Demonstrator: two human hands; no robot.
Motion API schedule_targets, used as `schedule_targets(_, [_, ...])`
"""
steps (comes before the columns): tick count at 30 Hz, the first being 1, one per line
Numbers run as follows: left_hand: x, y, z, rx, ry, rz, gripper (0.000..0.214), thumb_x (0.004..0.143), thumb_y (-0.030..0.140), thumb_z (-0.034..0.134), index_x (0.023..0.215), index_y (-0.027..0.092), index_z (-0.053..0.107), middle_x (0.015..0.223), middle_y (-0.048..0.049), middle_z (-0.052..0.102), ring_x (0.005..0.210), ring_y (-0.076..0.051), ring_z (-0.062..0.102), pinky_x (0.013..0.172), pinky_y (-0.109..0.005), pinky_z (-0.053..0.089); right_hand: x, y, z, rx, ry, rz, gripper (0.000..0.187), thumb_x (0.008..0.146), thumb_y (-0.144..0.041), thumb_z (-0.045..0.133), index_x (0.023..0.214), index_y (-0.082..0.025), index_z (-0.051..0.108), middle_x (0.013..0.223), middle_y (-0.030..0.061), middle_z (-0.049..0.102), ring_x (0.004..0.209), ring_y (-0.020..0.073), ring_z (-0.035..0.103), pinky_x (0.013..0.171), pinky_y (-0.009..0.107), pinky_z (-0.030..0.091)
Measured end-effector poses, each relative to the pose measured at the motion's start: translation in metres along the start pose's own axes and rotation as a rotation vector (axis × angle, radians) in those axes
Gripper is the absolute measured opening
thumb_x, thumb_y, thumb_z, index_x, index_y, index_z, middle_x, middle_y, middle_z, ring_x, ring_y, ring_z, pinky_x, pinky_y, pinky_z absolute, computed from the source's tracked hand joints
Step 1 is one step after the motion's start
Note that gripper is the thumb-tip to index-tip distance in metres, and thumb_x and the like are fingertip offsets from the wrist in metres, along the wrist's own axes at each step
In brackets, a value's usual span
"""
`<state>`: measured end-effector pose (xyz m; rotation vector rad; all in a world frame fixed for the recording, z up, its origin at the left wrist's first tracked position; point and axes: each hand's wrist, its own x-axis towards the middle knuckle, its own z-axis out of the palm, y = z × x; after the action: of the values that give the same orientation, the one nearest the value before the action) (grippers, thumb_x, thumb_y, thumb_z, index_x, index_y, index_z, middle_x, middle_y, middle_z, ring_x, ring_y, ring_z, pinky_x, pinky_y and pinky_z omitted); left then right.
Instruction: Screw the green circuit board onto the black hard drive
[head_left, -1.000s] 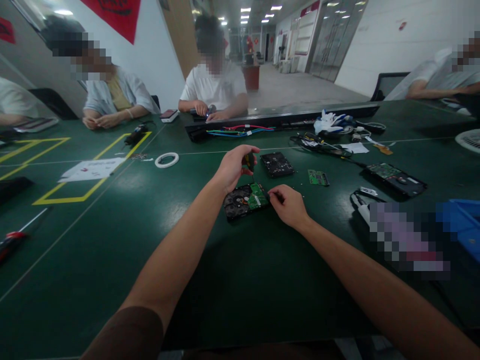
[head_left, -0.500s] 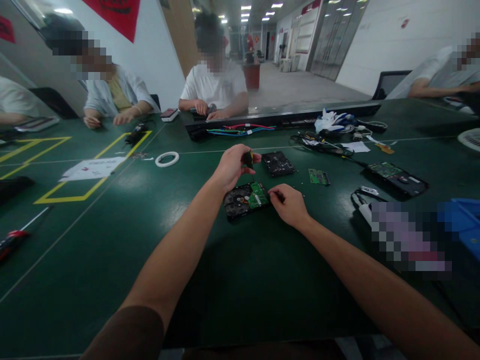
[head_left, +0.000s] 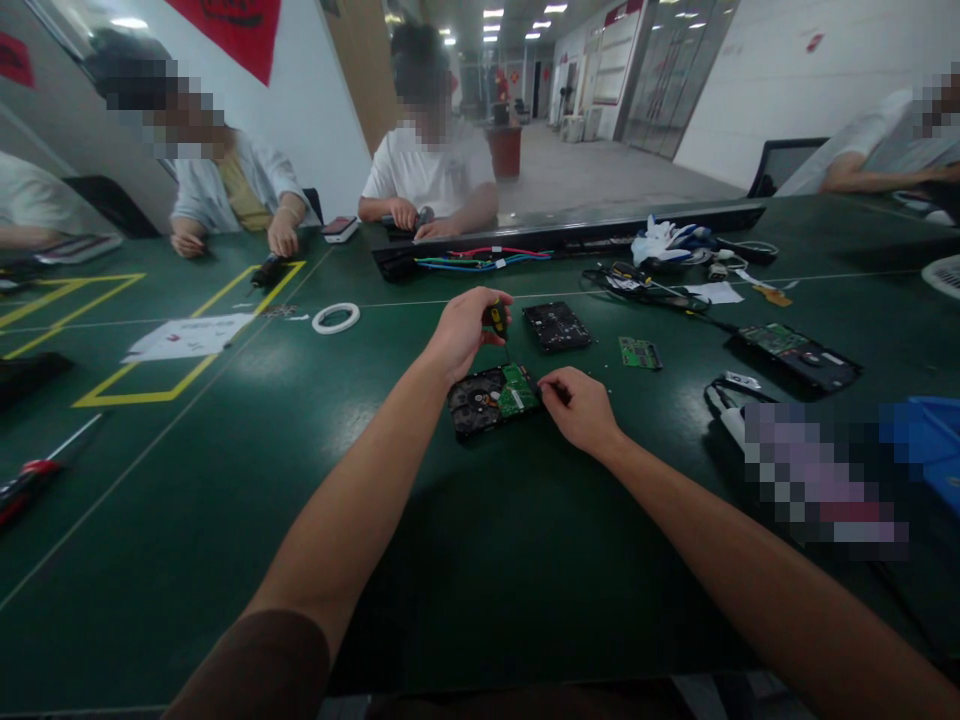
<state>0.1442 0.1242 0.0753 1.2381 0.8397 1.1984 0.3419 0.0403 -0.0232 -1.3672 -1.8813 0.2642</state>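
Note:
A black hard drive (head_left: 491, 397) with a green circuit board on top lies on the green table in front of me. My left hand (head_left: 465, 332) is closed round the black and yellow handle of a small screwdriver (head_left: 497, 322), held upright with its tip down on the drive's board. My right hand (head_left: 579, 409) rests at the drive's right edge, fingers curled and pinched against its corner.
A second black drive (head_left: 556, 326) and a loose green board (head_left: 638, 352) lie just beyond. Another opened drive (head_left: 796, 357), cables and gloves (head_left: 664, 243) sit to the right. A tape ring (head_left: 335, 318), a paper sheet (head_left: 187, 336) and a red-handled screwdriver (head_left: 34, 476) lie left. Other people sit around the table.
My left hand has turned slightly on the screwdriver handle while staying over the drive. The person at the far left has reached a hand forward onto the table.

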Motion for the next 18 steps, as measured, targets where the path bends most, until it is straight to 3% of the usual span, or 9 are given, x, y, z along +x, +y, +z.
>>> schedule_targets(9, [-0.0009,-0.0014,0.0032,-0.06,-0.006,-0.042,0.02,0.085,0.034,0.054,0.097,0.019,0.059,0.084,-0.0083,0.071,0.082,-0.02,0.07,0.056,-0.027,0.05,-0.0002,0.0009,0.0024,0.005,0.016,0.013,0.012,0.094,-0.021,0.059,0.097,-0.022,0.07,0.095,0.0055,0.073,0.081,0.0203,0.066,0.074,0.035,0.05])
schedule_targets(18, [-0.0024,0.0003,0.0042,-0.124,-0.026,-0.029,0.014,0.083,0.028,0.059,0.09,0.016,0.062,0.093,-0.0115,0.073,0.088,-0.021,0.069,0.064,-0.03,0.058,0.0001,-0.0001,-0.0001,0.0,0.0,0.007,0.012,0.094,-0.022,0.059,0.098,-0.022,0.07,0.096,0.0057,0.072,0.082,0.0202,0.066,0.074,0.035,0.051])
